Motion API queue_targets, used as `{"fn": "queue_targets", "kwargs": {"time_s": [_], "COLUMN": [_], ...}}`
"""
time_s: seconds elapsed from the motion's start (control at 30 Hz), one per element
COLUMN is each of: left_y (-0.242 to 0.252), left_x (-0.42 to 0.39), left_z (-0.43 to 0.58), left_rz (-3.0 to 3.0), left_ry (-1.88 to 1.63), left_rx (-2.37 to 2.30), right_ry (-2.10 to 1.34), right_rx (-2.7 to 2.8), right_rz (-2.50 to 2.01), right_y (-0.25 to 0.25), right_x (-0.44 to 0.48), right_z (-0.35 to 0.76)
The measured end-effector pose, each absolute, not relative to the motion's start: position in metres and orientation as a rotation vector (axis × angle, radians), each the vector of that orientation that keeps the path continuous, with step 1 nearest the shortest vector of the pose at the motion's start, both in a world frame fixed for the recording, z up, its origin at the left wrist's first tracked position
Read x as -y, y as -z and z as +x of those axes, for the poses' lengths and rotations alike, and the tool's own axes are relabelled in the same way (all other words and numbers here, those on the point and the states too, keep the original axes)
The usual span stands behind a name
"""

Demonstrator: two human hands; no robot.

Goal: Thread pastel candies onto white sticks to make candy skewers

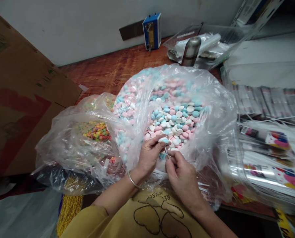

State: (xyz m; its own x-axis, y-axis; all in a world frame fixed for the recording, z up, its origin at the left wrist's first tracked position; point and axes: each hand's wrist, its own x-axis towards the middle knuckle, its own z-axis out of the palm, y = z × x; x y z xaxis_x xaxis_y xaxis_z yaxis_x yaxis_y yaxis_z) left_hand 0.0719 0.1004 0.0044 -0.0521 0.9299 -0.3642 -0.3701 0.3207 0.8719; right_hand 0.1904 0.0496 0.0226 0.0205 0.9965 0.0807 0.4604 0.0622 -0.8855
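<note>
My left hand [149,153] pinches a pale blue and white candy [163,140] between thumb and fingers. In my right hand [180,168], thumb and forefinger grip a thin white stick [165,150]. The stick's upper end meets the candy's lower side; whether it is inside the candy I cannot tell. Both hands are over the near edge of a large clear plastic bag [142,122], opened wide. Inside it lies a heap of rounded candies [178,119] in pink, white and pale blue.
Left of the candies, another clear bag [63,132] holds small colourful pieces [97,131]. A cardboard box [25,89] stands at far left. Behind are a blue box [152,31], a steel flask [191,51] and a clear tray [211,46]. Printed packets [273,140] and white sticks lie at right.
</note>
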Motion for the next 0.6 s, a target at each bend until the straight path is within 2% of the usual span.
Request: {"fn": "queue_targets", "kwargs": {"time_s": [0.47, 0.6], "left_y": [-0.008, -0.022], "left_x": [-0.084, -0.076], "left_z": [0.069, 0.059], "left_rz": [1.109, 1.255], "left_ry": [-1.252, -1.240], "left_rx": [-1.208, -1.267], "right_ry": [-1.473, -1.578], "right_rx": [0.989, 1.123], "right_rz": [-1.331, -1.356], "right_y": [-0.006, -0.005], "right_x": [-0.061, -0.059], "right_z": [0.192, 0.197]}}
